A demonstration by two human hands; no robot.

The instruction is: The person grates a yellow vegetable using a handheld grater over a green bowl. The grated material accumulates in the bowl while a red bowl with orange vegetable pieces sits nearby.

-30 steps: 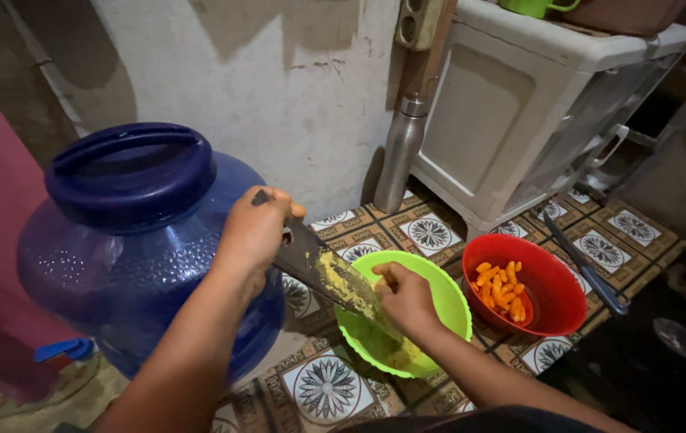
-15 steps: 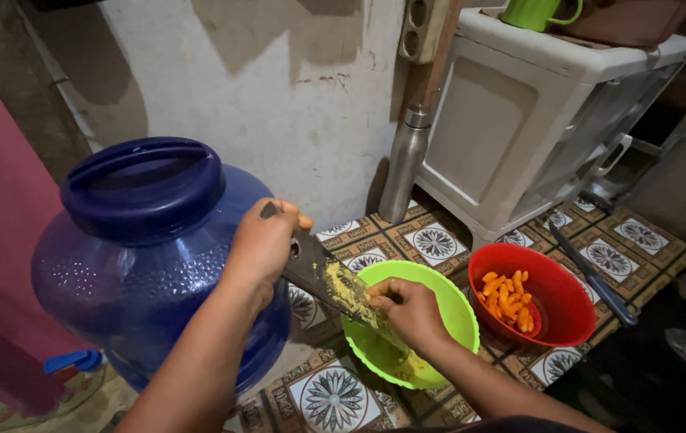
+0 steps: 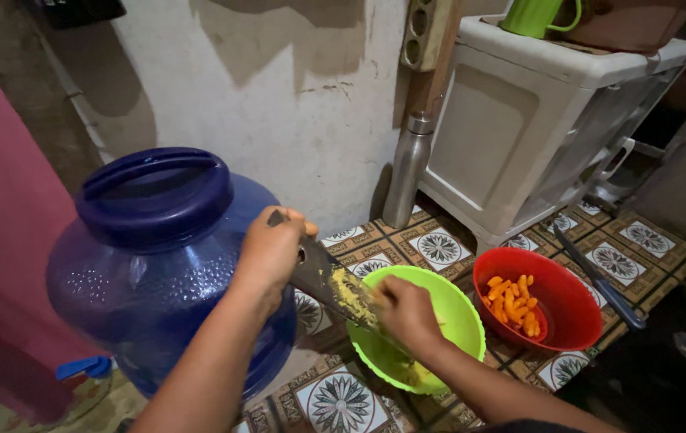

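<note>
Okay, left hand (image 3: 271,248) was clamped around the top end of a flat metal grater (image 3: 335,290), fingers wrapped tight on it. The grater ran tilted, upper end at the left hand, lower end dipping into the green bowl (image 3: 459,309). Yellow-orange pulp was smeared across the grater's face.

Right hand (image 3: 409,314) was closed and pressed against the lower part of the grater, over the green bowl. I couldn't make out what it gripped; the piece was hidden under the fingers. More yellowish gratings lay at the bottom of the green bowl, near the front rim.

Just right of the green bowl, rims nearly touching, sat a red bowl (image 3: 575,309) with orange finger-shaped pieces (image 3: 513,303) piled at its left side. A dark-handled knife (image 3: 599,281) lay across the red bowl's far right rim, handle toward me.

Big blue water jug (image 3: 151,265) stood left of the left hand, the forearm passing in front of it. Behind the bowls, a steel bottle (image 3: 407,168) stood upright against the wall, beside a white plastic cabinet (image 3: 535,120). A green mug (image 3: 537,16) sat on top of the cabinet. Everything rested on a patterned tile floor (image 3: 341,401).
</note>
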